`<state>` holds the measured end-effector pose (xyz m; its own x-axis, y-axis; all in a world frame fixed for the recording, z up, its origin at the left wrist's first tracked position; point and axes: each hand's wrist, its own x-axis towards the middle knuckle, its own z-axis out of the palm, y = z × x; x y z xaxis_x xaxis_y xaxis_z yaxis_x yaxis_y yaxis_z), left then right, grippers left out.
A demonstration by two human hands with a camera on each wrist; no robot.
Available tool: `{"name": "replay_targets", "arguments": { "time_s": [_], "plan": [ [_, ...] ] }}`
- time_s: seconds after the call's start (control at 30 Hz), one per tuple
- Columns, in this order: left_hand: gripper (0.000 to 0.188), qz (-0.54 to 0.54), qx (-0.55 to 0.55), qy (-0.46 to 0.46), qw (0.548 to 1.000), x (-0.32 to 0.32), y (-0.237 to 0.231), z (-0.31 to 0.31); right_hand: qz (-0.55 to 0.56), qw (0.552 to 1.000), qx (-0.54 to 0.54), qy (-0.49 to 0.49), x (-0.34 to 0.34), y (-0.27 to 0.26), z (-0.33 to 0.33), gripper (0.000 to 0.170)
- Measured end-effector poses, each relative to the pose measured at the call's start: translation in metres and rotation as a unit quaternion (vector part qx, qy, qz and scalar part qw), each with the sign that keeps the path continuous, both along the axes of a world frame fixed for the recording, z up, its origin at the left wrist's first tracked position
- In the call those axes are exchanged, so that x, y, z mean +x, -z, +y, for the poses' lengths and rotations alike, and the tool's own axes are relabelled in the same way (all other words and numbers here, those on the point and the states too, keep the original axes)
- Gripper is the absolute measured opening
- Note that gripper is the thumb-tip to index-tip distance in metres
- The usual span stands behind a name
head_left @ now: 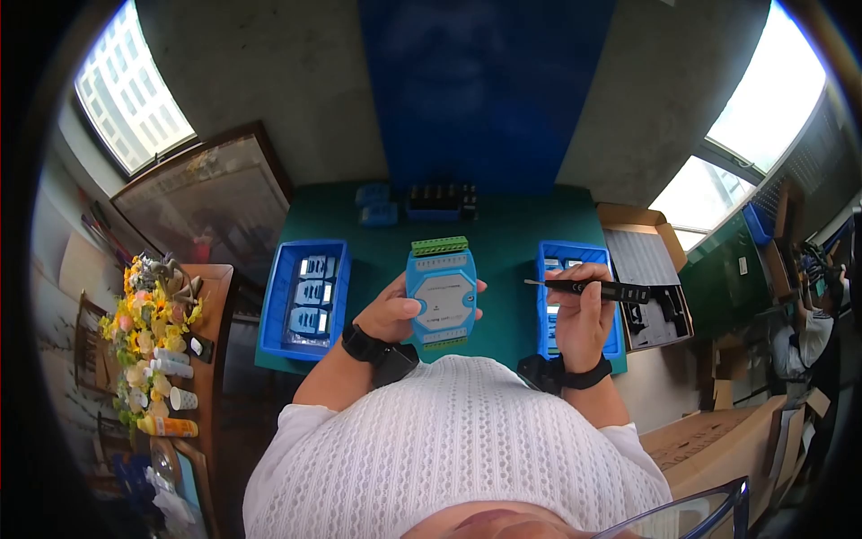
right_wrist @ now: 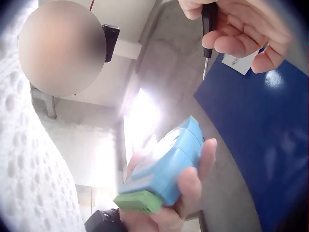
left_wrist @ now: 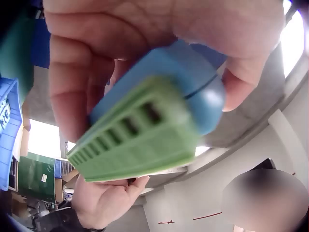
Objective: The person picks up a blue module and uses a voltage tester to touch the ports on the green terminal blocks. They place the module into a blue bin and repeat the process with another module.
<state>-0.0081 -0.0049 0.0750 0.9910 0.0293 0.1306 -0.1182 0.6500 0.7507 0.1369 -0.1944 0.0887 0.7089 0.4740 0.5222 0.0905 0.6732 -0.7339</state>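
Blue module with a pale, lettered face and a green terminal strip along its top end sits in the person's left hand, in front of the chest and above a green tabletop. The left hand grips it from the side: the thumb lies over the near edge of the face, and fingertips show past the opposite edge. The left wrist view shows a row of dark slots in green plastic at one end.

The right hand holds a black-handled screwdriver between bent fingers and thumb. Its metal tip points toward the module, well apart from it.

On the tabletop, one blue bin stands to the left, holding packaged blue units with white labels. Another blue bin stands at the right, partly hidden behind the right hand. Beside it is an open cardboard box.
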Motion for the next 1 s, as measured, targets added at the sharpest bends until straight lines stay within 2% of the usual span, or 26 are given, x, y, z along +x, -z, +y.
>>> {"name": "replay_targets", "arguments": {
  "time_s": [0.1,0.2,0.3,0.4,0.43,0.5,0.53,0.63,0.7,0.87,1.0],
  "plan": [
    [0.065,0.021,-0.075,-0.042,0.996,0.003,0.01,0.001,-0.003,1.0,0.003,0.003,0.001,-0.001,0.001,0.023],
    [0.052,0.089,-0.154,-0.107,0.978,0.006,0.025,0.0,-0.015,1.0,-0.015,0.01,0.002,0.003,0.002,0.023],
    [0.046,0.14,-0.115,-0.176,0.968,0.005,0.025,-0.002,-0.01,0.999,-0.037,0.021,-0.001,0.005,0.003,0.024],
    [0.049,0.062,0.047,-0.243,0.967,0.001,0.017,-0.011,-0.025,0.999,-0.037,0.031,0.0,0.001,0.006,0.026],
    [0.047,0.04,0.137,-0.258,0.956,-0.002,0.011,-0.013,-0.025,0.999,-0.03,0.033,0.001,-0.001,0.006,0.027],
    [0.043,-0.005,0.31,-0.28,0.909,-0.007,0.0,-0.016,-0.025,0.999,-0.012,0.019,0.0,-0.007,0.007,0.03],
    [0.043,-0.083,0.366,-0.299,0.877,-0.002,-0.001,-0.016,-0.027,1.0,0.001,0.003,-0.001,-0.012,0.009,0.032],
    [0.044,-0.133,0.522,-0.319,0.78,-0.005,-0.012,-0.013,-0.059,0.998,-0.008,-0.025,-0.012,-0.027,0.011,0.037],
    [0.044,-0.128,0.522,-0.319,0.781,-0.008,-0.015,-0.016,-0.088,0.995,0.003,-0.052,-0.018,-0.027,0.015,0.036],
    [0.047,-0.125,0.519,-0.329,0.779,-0.009,-0.014,-0.018,-0.097,0.993,0.013,-0.068,-0.024,-0.023,0.02,0.021],
    [0.048,-0.131,0.519,-0.324,0.78,-0.01,-0.017,-0.017,-0.128,0.99,0.019,-0.059,-0.026,-0.025,0.018,0.024]
  ]
}}
